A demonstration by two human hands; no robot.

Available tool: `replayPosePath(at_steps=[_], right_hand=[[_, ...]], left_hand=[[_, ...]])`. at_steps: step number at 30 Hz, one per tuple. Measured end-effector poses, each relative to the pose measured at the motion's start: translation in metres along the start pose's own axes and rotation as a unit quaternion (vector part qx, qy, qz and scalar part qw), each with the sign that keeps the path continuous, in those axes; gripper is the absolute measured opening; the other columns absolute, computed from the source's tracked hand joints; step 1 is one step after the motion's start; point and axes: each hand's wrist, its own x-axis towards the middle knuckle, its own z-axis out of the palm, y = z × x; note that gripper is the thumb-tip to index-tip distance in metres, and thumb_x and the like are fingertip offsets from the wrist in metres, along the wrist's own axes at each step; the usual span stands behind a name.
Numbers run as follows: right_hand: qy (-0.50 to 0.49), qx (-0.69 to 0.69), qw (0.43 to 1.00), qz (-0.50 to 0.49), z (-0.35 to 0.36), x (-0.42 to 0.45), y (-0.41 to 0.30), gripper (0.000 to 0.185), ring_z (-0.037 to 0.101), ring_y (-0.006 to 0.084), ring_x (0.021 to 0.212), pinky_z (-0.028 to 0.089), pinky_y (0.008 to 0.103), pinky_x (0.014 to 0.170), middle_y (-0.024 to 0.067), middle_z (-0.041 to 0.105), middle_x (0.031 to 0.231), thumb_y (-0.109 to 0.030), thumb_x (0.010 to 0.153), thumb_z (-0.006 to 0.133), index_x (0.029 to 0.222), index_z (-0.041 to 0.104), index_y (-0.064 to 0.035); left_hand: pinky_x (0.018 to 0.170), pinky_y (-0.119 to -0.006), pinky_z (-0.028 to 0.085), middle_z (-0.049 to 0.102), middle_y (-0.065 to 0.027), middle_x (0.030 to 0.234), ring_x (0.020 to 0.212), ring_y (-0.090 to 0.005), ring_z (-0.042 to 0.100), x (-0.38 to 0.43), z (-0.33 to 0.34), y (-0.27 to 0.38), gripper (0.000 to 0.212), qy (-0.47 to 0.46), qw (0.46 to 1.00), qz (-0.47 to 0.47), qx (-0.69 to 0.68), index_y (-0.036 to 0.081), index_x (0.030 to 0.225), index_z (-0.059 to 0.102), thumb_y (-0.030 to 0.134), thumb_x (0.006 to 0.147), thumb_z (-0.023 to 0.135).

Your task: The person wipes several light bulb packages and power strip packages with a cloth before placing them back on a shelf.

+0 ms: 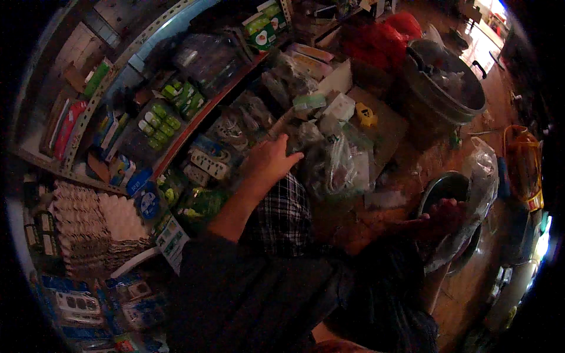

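My left hand [271, 156] reaches over the lower shelf's edge, fingers apart, with nothing in it. Beside it on the shelf lie a white power strip [208, 162] and clear plastic bags [231, 128] with goods inside. Just beyond its fingers is a pile of clear plastic bags [340, 163], small boxes [340, 106] and a yellow item [366, 114] on cardboard. My right hand [446, 214] is dim, over a dark round basin [441, 185] and beside a long clear plastic bag [483, 172]; whether it holds anything is unclear.
Metal shelving with a red edge [212, 108] runs along the left, holding green packs [161, 123]. Stacked egg trays [84, 225] and blue packaged goods [77, 304] are at lower left. A large round tub [446, 84] and red plastic bags [379, 39] stand ahead. An orange bag [523, 163] is at right.
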Motion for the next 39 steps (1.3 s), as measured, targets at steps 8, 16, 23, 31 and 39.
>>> replayPosePath(at_steps=[8,16,23,31,39], right_hand=[[-0.134,-0.061,0.989,-0.03,-0.069,0.006,-0.005,0.043,0.042,0.0272,0.116,0.035,0.0475,0.096,0.0134,0.043,0.127,-0.031,0.091,0.037,0.124,0.042,-0.0043],[0.247,-0.254,0.931,-0.09,-0.057,0.014,0.017,0.045,0.054,0.0244,0.095,0.043,0.0368,0.085,0.0135,0.056,0.101,-0.037,0.091,0.035,0.112,0.05,0.0005],[0.252,-0.264,0.927,-0.084,-0.047,0.021,0.025,0.048,0.054,0.0238,0.097,0.043,0.0359,0.085,0.0135,0.056,0.103,-0.039,0.091,0.034,0.115,0.048,0.0007],[0.061,-0.078,0.995,0.003,-0.042,0.019,0.015,0.052,0.054,0.0232,0.092,0.044,0.0349,0.082,0.013,0.057,0.102,-0.042,0.09,0.036,0.119,0.046,0.0009],[0.135,-0.168,0.972,-0.097,-0.038,0.02,0.026,0.041,0.056,0.0269,0.092,0.047,0.0376,0.081,0.0177,0.056,0.107,-0.027,0.093,0.035,0.12,0.044,0.0023]], left_hand=[[0.075,-0.044,0.047,0.062,-0.0201,0.094,0.083,-0.0338,0.061,0.053,0.032,-0.038,0.058,-0.218,0.972,0.013,0.086,-0.002,0.087,0.065,0.053,0.07,0.062],[0.075,-0.041,0.048,0.06,-0.0192,0.101,0.085,-0.0309,0.061,0.057,-0.016,-0.108,0.051,0.016,0.947,-0.043,-0.318,-0.001,0.101,0.059,0.042,0.075,0.061],[0.058,-0.04,0.048,0.061,-0.0106,0.083,0.072,-0.0233,0.062,0.092,-0.054,-0.201,0.058,0.112,0.936,-0.232,-0.24,0.001,0.096,0.061,0.055,0.076,0.055],[0.091,-0.04,0.041,0.054,-0.0178,0.113,0.106,-0.032,0.052,0.075,-0.006,-0.034,0.053,0.089,0.984,0.113,-0.103,0.005,0.119,0.05,0.039,0.079,0.058],[0.107,-0.047,0.018,0.051,-0.0063,0.122,0.125,-0.024,0.036,0.07,0.048,0.035,0.032,0.044,0.82,0.544,0.172,0.017,0.109,0.055,0.017,0.078,0.05]])
